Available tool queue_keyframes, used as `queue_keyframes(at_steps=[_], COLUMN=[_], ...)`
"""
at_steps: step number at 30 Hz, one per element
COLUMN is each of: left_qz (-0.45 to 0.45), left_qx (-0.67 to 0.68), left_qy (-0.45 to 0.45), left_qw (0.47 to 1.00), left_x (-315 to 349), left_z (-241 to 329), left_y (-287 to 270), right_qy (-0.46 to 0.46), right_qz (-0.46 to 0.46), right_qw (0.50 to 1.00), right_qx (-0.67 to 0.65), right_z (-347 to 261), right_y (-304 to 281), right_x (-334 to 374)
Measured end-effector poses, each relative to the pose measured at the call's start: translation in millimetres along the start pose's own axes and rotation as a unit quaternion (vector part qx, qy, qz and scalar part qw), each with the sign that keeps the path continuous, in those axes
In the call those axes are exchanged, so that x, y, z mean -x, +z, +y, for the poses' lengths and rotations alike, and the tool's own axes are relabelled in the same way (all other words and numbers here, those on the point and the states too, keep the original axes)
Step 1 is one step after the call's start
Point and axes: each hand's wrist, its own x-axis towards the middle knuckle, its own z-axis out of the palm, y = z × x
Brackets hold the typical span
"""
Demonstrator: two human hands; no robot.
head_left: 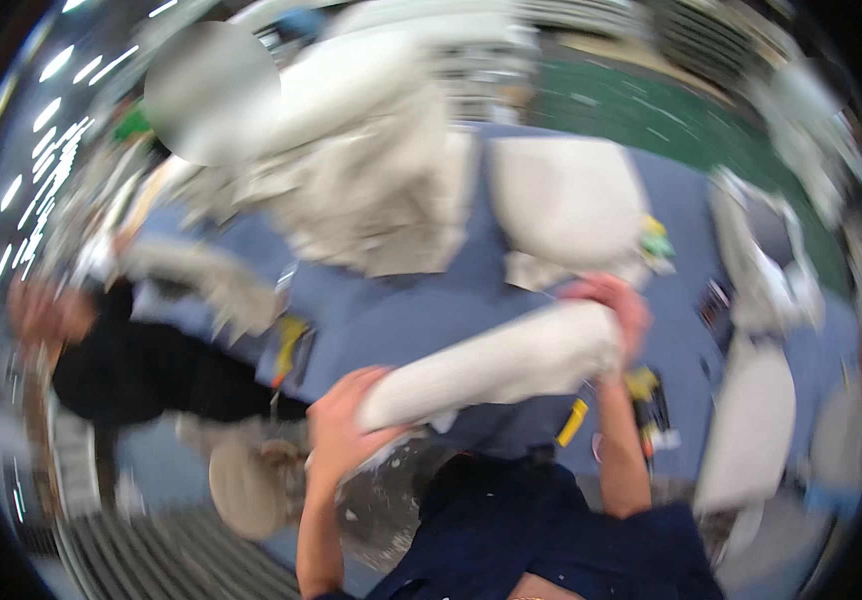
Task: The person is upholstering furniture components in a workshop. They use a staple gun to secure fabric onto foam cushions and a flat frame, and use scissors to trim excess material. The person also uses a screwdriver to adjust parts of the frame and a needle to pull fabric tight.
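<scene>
A long cream padded piece (491, 365), probably an upholstered cushion, is held tilted in front of my body, its right end higher than its left. My left hand (349, 420) grips the lower left end, with the thumb underneath and the fingers over the top. Around the upper right end, my right hand (616, 305) is closed, smeared by motion. Beyond it on the blue-grey covered table (381, 320) lies a rounded cream cushion (571, 200) with loose cloth along its near edge. Heaped cream fabric (371, 190) sits to the far left of that cushion.
A person in a black sleeve (171, 365) is at the left edge of the table. Yellow-handled tools (291, 345) lie near that arm. A yellow strip-shaped item (571, 422) and black-and-yellow tools (656, 400) are near my right forearm. A cream panel (751, 430) stands at right.
</scene>
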Motion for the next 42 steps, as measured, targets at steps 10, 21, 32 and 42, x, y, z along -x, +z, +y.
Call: queue_keyframes(at_steps=[10, 21, 32, 42], left_qz=[0.067, 0.105, 0.144, 0.008], left_qx=[0.160, 0.478, 0.673, 0.308], left_qy=[-0.310, -0.504, -0.304, -0.041], left_qw=[0.935, 0.712, 0.659, 0.951], left_x=[208, 224, 180, 89], left_z=[-213, -212, -117, -33], left_y=[19, 61, 73, 58], right_qy=[-0.156, -0.108, -0.195, -0.161], right_qz=[-0.127, -0.106, -0.032, -0.232], right_qw=[0.957, 0.981, 0.971, 0.958], right_qx=[0.211, 0.119, 0.135, 0.057], right_z=[13, 36, -24, 22], right_y=[95, 86, 104, 90], right_x=[42, 32, 9, -32])
